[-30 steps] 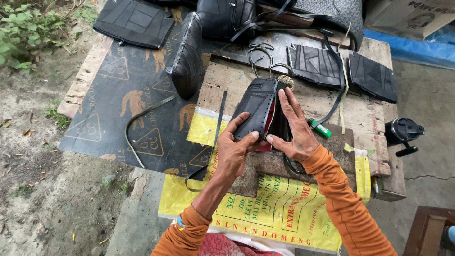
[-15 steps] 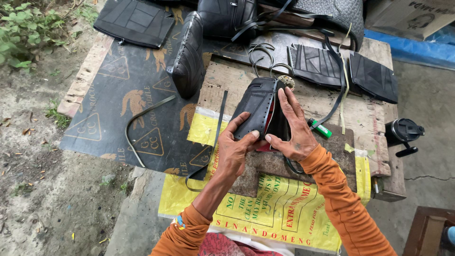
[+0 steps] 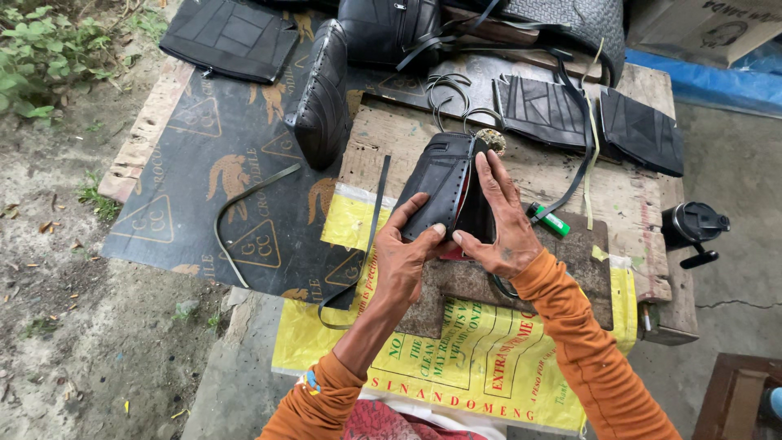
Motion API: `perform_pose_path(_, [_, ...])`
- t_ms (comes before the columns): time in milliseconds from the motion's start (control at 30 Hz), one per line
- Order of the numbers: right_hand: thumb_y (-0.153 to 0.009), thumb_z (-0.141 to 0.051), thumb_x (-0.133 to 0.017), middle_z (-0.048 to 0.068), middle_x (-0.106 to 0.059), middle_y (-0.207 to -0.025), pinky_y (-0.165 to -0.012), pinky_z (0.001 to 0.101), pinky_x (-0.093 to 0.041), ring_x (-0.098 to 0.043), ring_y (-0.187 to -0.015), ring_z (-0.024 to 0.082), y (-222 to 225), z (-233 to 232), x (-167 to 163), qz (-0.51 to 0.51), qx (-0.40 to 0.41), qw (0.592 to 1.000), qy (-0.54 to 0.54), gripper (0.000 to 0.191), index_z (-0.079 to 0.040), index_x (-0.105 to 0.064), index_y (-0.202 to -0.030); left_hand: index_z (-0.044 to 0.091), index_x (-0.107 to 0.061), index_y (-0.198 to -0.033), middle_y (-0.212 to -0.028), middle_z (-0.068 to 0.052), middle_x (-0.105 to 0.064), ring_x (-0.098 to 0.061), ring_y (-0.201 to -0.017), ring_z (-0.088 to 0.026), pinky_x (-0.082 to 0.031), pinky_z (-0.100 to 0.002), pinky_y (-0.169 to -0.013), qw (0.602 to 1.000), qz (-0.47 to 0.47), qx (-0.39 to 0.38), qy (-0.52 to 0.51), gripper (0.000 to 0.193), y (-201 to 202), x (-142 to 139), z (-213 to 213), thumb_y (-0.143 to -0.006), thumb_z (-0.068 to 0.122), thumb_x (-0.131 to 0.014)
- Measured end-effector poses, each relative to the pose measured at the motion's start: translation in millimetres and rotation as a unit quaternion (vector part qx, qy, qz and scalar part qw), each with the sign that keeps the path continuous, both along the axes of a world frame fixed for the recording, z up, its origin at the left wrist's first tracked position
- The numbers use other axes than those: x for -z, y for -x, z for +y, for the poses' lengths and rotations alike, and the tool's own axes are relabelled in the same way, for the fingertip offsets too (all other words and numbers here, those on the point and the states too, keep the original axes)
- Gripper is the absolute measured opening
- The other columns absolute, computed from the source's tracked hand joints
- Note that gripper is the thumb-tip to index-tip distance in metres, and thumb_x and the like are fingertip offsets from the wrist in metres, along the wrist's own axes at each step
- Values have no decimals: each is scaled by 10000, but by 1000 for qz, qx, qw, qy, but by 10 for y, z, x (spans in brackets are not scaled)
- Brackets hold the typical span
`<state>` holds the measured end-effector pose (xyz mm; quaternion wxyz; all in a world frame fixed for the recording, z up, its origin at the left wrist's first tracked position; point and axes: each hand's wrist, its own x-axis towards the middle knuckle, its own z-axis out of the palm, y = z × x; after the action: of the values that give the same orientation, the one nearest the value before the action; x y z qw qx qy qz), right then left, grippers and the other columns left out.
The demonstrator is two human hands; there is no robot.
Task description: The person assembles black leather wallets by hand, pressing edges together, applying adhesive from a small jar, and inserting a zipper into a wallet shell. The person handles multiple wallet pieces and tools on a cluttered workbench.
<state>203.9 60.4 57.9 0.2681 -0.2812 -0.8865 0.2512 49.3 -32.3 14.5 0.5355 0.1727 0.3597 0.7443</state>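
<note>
Mid-frame, my left hand (image 3: 407, 253) and right hand (image 3: 498, 220) both clamp the small black pouch (image 3: 444, 186) above the wooden board (image 3: 562, 175), with a green lighter (image 3: 551, 220) just right.

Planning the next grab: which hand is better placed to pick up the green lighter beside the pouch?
Right, probably. The right hand lies along the black pouch on the side nearest the green lighter; the left hand grips the pouch's far side.

yellow sack (image 3: 489, 358): flat on the near table edge, rectangular, yellow with green and red print.
black sheet (image 3: 212, 187): spread at left, black with gold emblems and triangles.
carton (image 3: 700, 28): top right corner, brown cardboard, dark print.
</note>
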Motion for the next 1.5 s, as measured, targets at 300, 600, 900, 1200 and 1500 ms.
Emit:
perform_pose_path(300, [-810,-384,-780,238,-192,-1689,-1256,479,-201,-208,-1559,411,-44,56,7,-20,10,999,30,1060,-96,-198,-1646,-46,-505,-1434,-1162,-190,-662,-695,-866,-170,-630,-275,-742,998,-67,-14,-5,576,-67,40,-4,-892,-29,-700])
perform_pose_path(600, [-894,-308,-663,218,-221,-1727,-1296,474,-164,-206,-1616,390,-74,54,15,25,-11,998,65,896,-108,-250,-1664,-36,-426,-1421,-1180,-223,-660,-741,-924,-245,-674,-372,-788,996,-88,-9,-25,659,-116,10,-1,-825,-72,-706])
perform_pose_path(900, [-775,-235,-759,226,-246,-1677,-1239,492,-260,-293,-1516,425,20,-25,34,-2,29,999,21,1001,-117,-266,-1638,-73,-449,-1418,-1181,-237,-649,-728,-909,-247,-677,-397,-751,998,-59,-19,-20,616,-60,31,-7,-851,-117,-685])
perform_pose_path(1200, [-748,-189,-781,238,-233,-1673,-1237,511,-251,-291,-1501,451,61,-87,45,-5,35,999,4,1035,-101,-255,-1635,-69,-483,-1399,-1170,-220,-660,-726,-889,-233,-678,-378,-708,999,-27,-31,-8,594,-60,81,5,-840,-107,-683])
perform_pose_path(1500, [-757,-183,-778,236,-235,-1668,-1232,519,-252,-287,-1498,453,81,-101,65,-6,45,999,12,1022,-96,-258,-1633,-41,-558,-1354,-1169,-167,-666,-695,-954,-175,-627,-267,-831,995,65,-70,19,577,-126,83,1,-820,-31,-777])
